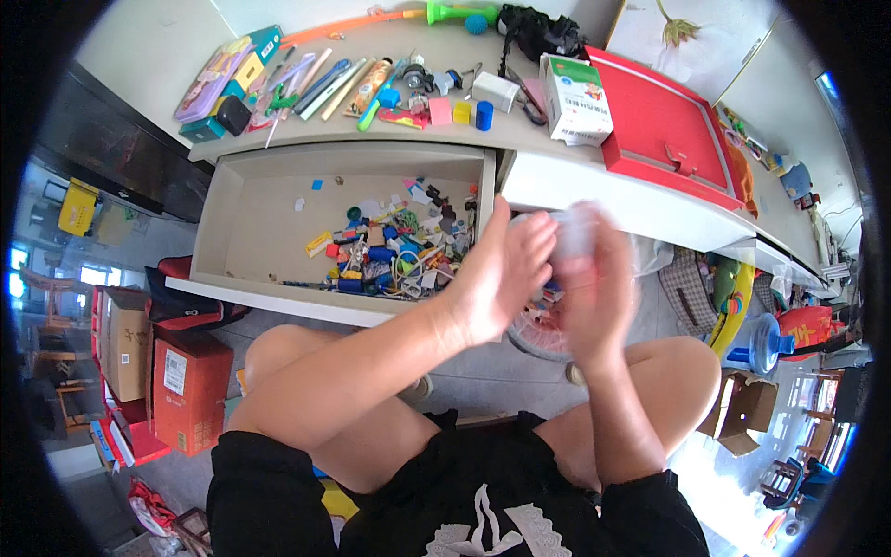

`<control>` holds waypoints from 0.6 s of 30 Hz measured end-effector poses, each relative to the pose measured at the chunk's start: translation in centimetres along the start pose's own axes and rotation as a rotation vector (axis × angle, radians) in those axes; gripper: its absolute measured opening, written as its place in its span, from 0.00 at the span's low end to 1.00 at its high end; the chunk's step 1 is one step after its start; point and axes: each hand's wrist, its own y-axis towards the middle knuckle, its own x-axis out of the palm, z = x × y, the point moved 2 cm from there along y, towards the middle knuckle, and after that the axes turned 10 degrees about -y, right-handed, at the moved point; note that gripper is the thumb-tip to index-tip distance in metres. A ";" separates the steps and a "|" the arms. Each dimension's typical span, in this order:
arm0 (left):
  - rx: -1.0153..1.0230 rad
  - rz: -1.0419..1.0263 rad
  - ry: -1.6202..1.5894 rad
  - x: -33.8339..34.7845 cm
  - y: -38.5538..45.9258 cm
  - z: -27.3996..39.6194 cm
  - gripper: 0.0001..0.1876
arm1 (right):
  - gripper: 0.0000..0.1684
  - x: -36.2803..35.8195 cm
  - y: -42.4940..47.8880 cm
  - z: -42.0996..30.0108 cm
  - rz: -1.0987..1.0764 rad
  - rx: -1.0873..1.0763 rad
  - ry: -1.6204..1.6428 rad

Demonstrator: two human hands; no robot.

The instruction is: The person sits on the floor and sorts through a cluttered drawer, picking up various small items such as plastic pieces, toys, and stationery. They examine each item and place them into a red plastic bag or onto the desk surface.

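Note:
My left hand (498, 278) is raised at the right edge of the open drawer (230, 237), fingers up and palm turned towards the other hand. Beside it my right hand (602, 285) is blurred by motion, next to a blurred whitish object (574, 233); whether it grips this is unclear. Below the hands a round clear container (539, 338) with small items stands partly hidden. A heap of small toys, blocks and scraps (383, 254) lies in the drawer's right half.
The desktop holds a row of pens (327, 87), a blue cylinder block (484, 115), a white and green box (576, 101) and a red case (668, 132). A red cardboard box (191, 393) is at left; a blue water bottle (762, 344) and an open carton (741, 411) are at right.

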 end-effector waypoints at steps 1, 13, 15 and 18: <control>-0.064 -0.104 -0.010 1.3 -0.9 -0.5 0.39 | 0.27 0.4 -0.4 0.2 -0.131 -0.273 -0.377; -0.015 -0.076 0.020 -0.3 -1.1 1.8 0.34 | 0.31 2.2 0.1 -0.9 -0.093 -0.229 -0.145; 0.060 0.043 0.112 -1.7 -0.9 2.8 0.32 | 0.28 4.5 0.0 1.3 -0.084 0.021 0.221; 0.282 0.123 0.184 -1.8 -1.3 5.9 0.28 | 0.28 4.5 4.2 2.5 0.070 0.054 -0.088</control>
